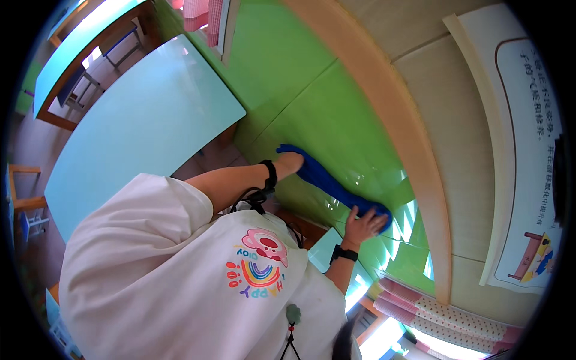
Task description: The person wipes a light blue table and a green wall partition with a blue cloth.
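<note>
A long blue cloth (325, 179) lies stretched at a slant against the glossy green tiled wall (315, 121). At its upper left end is my left hand (291, 163), closed on the cloth; its fingers are mostly hidden, and a short tail of cloth sticks out past it. My right hand (365, 226) rests flat on the bunched lower right end, fingers spread, pressing it to the tiles. Each wrist wears a black band.
A pale blue table (148, 112) stands to my left, its corner near the wall. Another pale tabletop (325, 249) is close by my right arm. An orange-tan border (405, 112) runs along the green tiles. Pink patterned curtains (441, 317) hang at the lower right. A printed board (517, 157) is mounted beyond.
</note>
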A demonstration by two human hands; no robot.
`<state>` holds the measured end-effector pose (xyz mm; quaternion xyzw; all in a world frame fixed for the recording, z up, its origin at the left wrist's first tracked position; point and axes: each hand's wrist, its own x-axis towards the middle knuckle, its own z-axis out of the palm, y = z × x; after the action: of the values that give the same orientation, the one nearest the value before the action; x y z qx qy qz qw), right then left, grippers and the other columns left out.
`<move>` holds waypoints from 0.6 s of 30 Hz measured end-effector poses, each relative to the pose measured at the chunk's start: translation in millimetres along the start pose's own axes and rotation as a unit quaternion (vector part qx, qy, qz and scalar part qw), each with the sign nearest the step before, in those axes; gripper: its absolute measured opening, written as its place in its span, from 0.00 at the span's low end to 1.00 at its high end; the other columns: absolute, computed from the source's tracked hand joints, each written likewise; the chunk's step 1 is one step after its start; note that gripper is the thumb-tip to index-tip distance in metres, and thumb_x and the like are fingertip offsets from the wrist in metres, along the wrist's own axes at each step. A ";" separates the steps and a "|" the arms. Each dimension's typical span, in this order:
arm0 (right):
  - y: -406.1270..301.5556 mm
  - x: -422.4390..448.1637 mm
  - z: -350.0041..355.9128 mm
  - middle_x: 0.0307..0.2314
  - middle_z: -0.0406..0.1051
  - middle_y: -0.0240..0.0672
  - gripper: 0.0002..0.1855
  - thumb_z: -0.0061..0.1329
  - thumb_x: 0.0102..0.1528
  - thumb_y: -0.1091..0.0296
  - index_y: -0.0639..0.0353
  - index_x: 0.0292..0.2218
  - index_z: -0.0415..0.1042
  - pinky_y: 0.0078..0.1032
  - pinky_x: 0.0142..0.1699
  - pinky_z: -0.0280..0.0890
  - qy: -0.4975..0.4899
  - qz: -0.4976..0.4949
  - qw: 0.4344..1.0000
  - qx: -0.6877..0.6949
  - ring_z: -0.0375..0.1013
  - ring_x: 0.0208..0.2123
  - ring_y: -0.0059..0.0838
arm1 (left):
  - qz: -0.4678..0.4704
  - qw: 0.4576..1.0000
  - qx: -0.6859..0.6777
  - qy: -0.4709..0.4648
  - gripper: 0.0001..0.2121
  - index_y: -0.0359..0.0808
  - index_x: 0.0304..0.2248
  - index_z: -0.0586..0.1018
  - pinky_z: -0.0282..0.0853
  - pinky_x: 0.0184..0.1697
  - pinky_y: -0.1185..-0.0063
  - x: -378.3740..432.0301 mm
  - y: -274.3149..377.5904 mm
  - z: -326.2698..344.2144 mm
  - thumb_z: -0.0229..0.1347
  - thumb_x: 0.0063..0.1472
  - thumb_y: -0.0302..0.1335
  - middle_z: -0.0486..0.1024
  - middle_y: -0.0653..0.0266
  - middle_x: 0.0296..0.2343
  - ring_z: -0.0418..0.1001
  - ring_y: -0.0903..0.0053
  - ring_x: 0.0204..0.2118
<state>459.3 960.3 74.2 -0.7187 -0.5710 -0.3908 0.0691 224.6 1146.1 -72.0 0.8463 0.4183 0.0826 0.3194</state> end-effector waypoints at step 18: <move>95.5 -49.5 6.4 0.62 0.38 0.52 0.37 0.17 0.64 0.41 0.57 0.64 0.38 0.49 0.66 0.39 0.237 0.586 0.741 0.227 0.40 0.64 0.53 | -0.181 0.776 -0.593 -0.118 0.13 0.35 0.38 0.76 0.73 0.37 0.78 -18.3 186.0 -3.7 0.60 0.55 0.31 0.76 0.67 0.31 0.75 0.76 0.30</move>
<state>543.8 893.5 71.2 -0.7590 -0.0748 -0.2900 0.5781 333.3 1051.0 46.7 0.4016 0.3907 0.1542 0.8138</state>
